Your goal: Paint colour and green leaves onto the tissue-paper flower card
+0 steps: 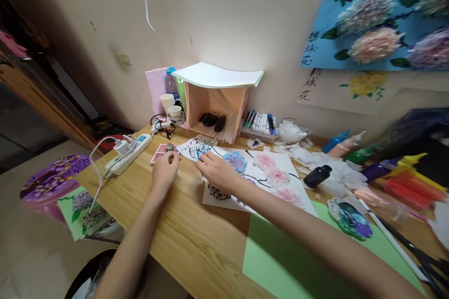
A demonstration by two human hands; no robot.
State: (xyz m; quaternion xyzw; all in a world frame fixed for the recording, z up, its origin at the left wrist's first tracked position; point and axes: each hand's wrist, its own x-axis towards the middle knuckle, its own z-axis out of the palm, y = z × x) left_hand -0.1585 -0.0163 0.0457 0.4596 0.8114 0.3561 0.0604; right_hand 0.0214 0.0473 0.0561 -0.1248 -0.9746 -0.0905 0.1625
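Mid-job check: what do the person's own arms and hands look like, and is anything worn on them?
The left hand and right hand are ungloved. The left forearm and right forearm are bare: no sleeve, watch or bracelet shows.

A wooden table [182,229] is carrying a white power strip [130,154] at its left edge, with a painted white sheet [253,171] lying near the middle, overlapping a green sheet [273,261]. Along the wall, an open-fronted box [195,105] is standing beside a marker tray [257,138], while crumpled white tissue [338,171] is lying farther right.
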